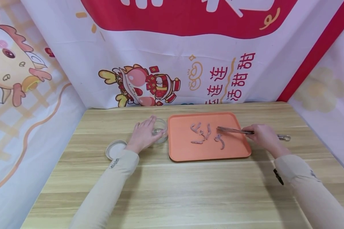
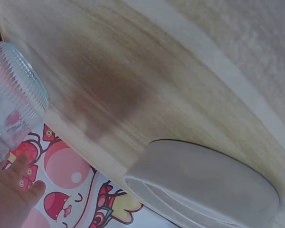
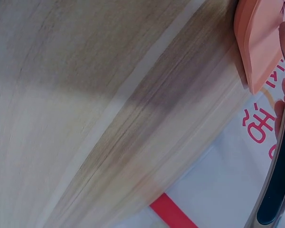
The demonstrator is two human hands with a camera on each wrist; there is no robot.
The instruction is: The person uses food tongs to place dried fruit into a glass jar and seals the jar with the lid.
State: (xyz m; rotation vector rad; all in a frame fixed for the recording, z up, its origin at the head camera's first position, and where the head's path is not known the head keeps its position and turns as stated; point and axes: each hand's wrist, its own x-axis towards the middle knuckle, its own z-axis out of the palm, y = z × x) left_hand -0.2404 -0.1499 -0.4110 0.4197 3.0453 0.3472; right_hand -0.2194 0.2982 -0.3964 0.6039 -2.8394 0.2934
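Note:
My left hand (image 1: 143, 133) holds a clear glass jar (image 1: 161, 122) just left of an orange tray (image 1: 189, 153). In the left wrist view, ridges run around the jar (image 2: 19, 85). My right hand (image 1: 264, 138) grips metal tongs (image 1: 233, 130) with dark handle grips, one dark grip (image 3: 278, 175) showing in the right wrist view. The tongs' tips are over the tray, close to the rightmost of several thin, curled, greyish-pink pieces (image 1: 208, 131); whether they touch it, I cannot tell. What the pieces are is unclear.
A round white lid (image 1: 116, 149) lies on the wooden table (image 1: 183, 187) left of the jar, near my left wrist. A printed cloth (image 1: 160, 47) hangs behind the table's far edge, with more cloth along both sides.

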